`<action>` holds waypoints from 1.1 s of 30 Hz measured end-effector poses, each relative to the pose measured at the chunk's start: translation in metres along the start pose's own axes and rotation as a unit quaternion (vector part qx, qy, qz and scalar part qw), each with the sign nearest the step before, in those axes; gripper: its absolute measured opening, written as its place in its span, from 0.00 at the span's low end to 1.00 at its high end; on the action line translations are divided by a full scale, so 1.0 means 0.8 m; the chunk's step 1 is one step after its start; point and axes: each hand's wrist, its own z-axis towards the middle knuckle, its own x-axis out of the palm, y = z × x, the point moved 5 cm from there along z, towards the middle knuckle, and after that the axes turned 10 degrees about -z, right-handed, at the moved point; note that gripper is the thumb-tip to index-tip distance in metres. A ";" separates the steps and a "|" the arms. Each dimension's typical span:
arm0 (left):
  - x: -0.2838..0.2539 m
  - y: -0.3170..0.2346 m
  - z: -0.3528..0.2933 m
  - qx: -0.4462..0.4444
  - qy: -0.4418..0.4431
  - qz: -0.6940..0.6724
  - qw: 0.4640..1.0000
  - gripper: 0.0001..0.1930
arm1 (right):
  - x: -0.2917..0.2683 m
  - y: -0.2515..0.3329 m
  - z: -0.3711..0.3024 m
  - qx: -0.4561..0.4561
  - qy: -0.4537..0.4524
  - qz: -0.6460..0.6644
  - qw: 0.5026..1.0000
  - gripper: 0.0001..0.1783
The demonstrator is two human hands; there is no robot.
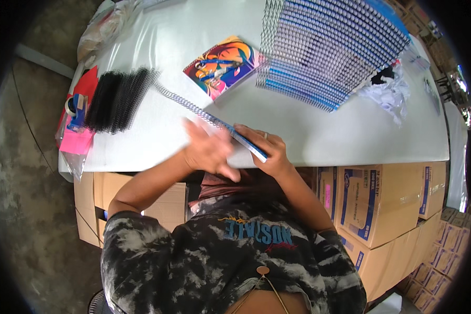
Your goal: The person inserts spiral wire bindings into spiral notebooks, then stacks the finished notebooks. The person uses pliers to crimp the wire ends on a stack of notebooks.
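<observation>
My right hand (271,153) grips a thin notebook (247,145) with a blue edge, held tilted and seen almost edge-on above the table's near side. A spiral binding coil (186,105) runs along its edge and sticks out well past it toward the far left. Close beside the notebook, my left hand (210,150) is blurred by motion, its fingers spread and nothing visible in them. Farther left lies a bundle of black spiral coils (118,102). Beyond my hands rests a notebook with a colourful cover (233,55), with blue-handled pliers or cutters (217,71) on top.
The white table (167,149) carries a large stack of spiral-bound notebooks (332,52) at the far right. White crumpled material (392,94) lies beside it. A blue tape dispenser (77,111) and pink packet (77,144) sit at the left edge. Cardboard boxes (387,193) stand under the table.
</observation>
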 end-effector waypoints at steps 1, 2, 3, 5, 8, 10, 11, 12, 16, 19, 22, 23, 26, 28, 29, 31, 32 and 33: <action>-0.013 0.026 -0.021 -0.067 -0.056 0.047 0.995 0.54 | 0.007 0.012 -0.006 0.010 0.027 0.010 1.000 0.25; -0.026 0.053 -0.038 -0.134 -0.106 0.083 0.982 0.54 | 0.014 0.014 -0.004 -0.055 0.019 0.020 0.998 0.25; -0.011 0.051 -0.013 -0.207 -0.089 0.042 0.973 0.53 | 0.017 0.012 -0.006 -0.036 0.012 0.023 0.999 0.25; 0.017 0.005 -0.030 -0.187 0.043 -0.073 0.979 0.51 | 0.014 0.008 -0.004 -0.007 -0.002 0.028 1.000 0.25; 0.024 -0.029 -0.034 -0.027 0.071 -0.079 0.994 0.46 | 0.009 0.000 0.002 -0.033 -0.022 -0.011 0.999 0.24; 0.014 0.001 -0.020 -0.104 0.037 0.003 0.994 0.43 | 0.015 0.007 -0.011 -0.014 -0.005 -0.002 1.000 0.24; 0.008 0.013 -0.016 -0.146 0.026 0.037 0.988 0.42 | 0.020 0.012 -0.016 0.004 0.005 0.007 1.000 0.25; 0.021 0.022 -0.027 -0.257 0.053 -0.006 0.965 0.44 | 0.024 0.012 -0.010 0.007 0.012 0.015 1.000 0.25; 0.045 -0.047 -0.042 -0.123 0.203 -0.239 0.942 0.51 | 0.008 -0.002 0.001 0.032 -0.029 0.032 0.999 0.24; 0.031 -0.004 -0.026 -0.072 0.073 -0.046 0.994 0.45 | 0.019 0.008 -0.001 0.040 0.007 0.030 0.999 0.24; 0.061 0.000 -0.041 -0.152 0.088 -0.150 0.973 0.46 | 0.025 0.003 0.003 0.061 -0.005 0.026 0.998 0.25; 0.057 -0.024 -0.025 -0.166 0.045 -0.186 0.967 0.47 | 0.023 -0.004 0.001 0.084 -0.019 0.031 0.996 0.24; 0.040 -0.039 -0.024 -0.277 0.107 -0.182 0.937 0.49 | 0.017 0.000 0.017 0.056 -0.039 0.117 0.991 0.32; 0.009 -0.016 0.042 -0.373 0.072 -0.231 0.896 0.44 | 0.022 0.030 0.034 0.011 0.033 0.199 0.979 0.43; -0.013 -0.010 0.077 -0.388 0.008 -0.249 0.887 0.35 | 0.017 0.045 0.049 0.004 0.002 0.186 0.982 0.46; -0.057 0.002 0.086 -0.447 0.020 -0.246 0.860 0.23 | -0.011 0.077 0.077 -0.090 -0.081 0.046 0.992 0.44; -0.072 0.019 0.089 -0.490 -0.028 -0.240 0.838 0.17 | -0.026 0.086 0.096 -0.087 0.008 -0.047 0.995 0.39; -0.085 0.028 0.087 -0.532 -0.074 -0.237 0.810 0.13 | -0.042 0.091 0.107 -0.078 0.094 -0.140 0.983 0.34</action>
